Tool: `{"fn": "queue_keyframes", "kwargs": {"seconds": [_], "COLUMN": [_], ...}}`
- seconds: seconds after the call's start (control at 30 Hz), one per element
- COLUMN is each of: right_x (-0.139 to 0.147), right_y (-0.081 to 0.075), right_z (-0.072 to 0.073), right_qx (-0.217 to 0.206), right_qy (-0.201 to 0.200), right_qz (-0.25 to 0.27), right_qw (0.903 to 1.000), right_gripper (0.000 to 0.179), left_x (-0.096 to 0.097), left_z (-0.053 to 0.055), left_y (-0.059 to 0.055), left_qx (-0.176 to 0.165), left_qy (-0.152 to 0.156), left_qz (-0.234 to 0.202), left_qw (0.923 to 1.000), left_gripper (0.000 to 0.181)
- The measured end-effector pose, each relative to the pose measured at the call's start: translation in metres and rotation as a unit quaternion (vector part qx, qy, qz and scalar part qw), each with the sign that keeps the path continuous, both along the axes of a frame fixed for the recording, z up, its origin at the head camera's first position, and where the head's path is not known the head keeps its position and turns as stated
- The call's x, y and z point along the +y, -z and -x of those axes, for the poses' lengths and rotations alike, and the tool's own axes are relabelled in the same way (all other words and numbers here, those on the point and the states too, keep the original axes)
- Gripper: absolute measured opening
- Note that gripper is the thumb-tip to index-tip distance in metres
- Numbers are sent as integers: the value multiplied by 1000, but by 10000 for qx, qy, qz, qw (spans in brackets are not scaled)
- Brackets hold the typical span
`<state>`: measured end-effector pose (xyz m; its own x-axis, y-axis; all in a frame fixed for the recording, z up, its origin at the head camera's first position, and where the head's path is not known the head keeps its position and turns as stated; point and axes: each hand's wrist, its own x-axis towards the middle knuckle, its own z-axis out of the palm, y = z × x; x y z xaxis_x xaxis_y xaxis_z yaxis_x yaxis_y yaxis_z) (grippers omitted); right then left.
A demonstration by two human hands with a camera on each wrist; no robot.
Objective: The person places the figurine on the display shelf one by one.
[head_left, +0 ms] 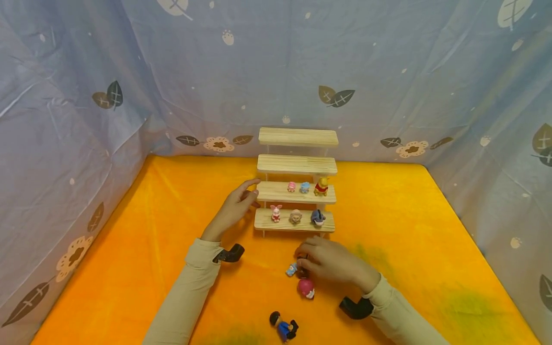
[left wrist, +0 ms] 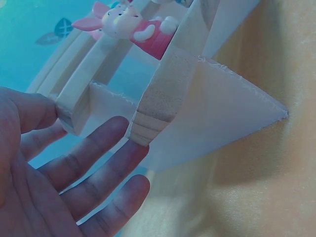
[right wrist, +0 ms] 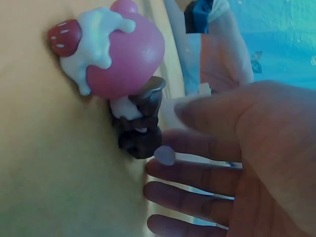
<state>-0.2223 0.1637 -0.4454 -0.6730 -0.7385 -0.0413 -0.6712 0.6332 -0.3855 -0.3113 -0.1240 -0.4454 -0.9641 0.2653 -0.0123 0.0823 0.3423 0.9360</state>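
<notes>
Dark brown figurine [head_left: 303,272]: in the head view we see it partly hidden beneath the thumb and fingertips of the right hand [head_left: 329,258]. A small blue figurine [head_left: 291,269] lies just left of those fingertips, a pink figurine [head_left: 306,288] just below them, and a figure in blue clothes [head_left: 283,327] farther below. The left hand [head_left: 236,208] has its fingertips at the left ends of the wooden shelf [head_left: 297,164]; to their right a pink-eared figurine [head_left: 276,214] sits on the lowest board.

In the left wrist view we see relaxed, spread fingers against the board ends, the pink-eared figurine beyond their tips.

In the right wrist view we find fingers wide, thumb apart, the dark brown figurine just beyond the fingertips; we cannot tell whether they touch it.
</notes>
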Motion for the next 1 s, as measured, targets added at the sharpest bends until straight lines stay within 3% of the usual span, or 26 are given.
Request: {"fn": "queue_keyframes", "kwargs": {"seconds": [0.2,0.53,1.0], "right_x": [7,17,19], "right_y": [3,5,9], "right_z": [1,10,13], "right_qx": [11,-1458,-1581], "right_qy": [-83,-473,-352], "right_qz": [83,535,482], "right_qw": [9999,9867,9856], "right_gripper": [21,38,17], "left_x": [-2,0,-1], "left_z": [0,0,1], "left_y": [1,2,4], "left_qx": [45,4,-10], "left_qy": [39,-15,15], "left_qz": [-62,11,-6], "left_qw": [10000,10000,10000], "left_gripper": [48,48,46]}}
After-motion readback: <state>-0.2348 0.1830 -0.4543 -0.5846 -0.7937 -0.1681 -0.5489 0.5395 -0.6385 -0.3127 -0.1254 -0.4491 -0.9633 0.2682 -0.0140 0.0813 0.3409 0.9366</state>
